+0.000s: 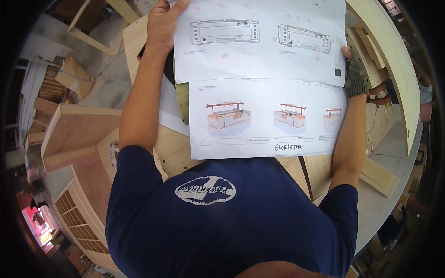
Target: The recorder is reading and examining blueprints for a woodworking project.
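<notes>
Two white printed drawing sheets are spread in front of my chest. The upper sheet [259, 62] shows two plan drawings of a long counter-like piece with red marks. Below it, the lower sheet [269, 125] carries three coloured perspective drawings, with handwriting at its bottom edge. My bare left hand [163, 23] grips the upper sheet's left edge, thumb on the front. My right hand [355, 74], in a dark fingerless knit glove, holds the sheets' right edge; most of its fingers are behind the paper. An olive piece [183, 99] of sheet material peeks out behind the papers' left side.
Beneath lies a pale wooden work surface [174, 146]. An open wooden frame [99, 44], a brown sack [75, 76] and a plywood box [76, 134] are on the left. A tall curved wooden panel [398, 69] and a flat wooden piece [379, 177] stand right, near another person [387, 92].
</notes>
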A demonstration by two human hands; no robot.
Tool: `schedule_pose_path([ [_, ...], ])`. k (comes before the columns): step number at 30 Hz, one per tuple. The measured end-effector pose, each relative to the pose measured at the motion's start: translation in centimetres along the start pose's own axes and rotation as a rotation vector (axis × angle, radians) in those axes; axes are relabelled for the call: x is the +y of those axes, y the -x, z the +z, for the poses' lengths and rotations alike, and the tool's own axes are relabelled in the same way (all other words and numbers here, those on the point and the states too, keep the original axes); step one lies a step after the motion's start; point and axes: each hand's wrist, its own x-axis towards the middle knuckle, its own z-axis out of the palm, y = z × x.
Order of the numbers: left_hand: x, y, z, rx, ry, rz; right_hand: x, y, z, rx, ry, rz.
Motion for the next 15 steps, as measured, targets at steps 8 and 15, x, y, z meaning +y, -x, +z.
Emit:
schedule_pose_path([
  [8,0.3,-0.2,0.4,-0.032,-0.004,-0.005,-1.3,1.6,-0.6,-0.224,-0.138,-0.013],
  [15,0.2,0.0,-0.3,-0.025,0.001,-0.001,0.3,-0.1,0.1,-0.006,-0.02,0.088],
])
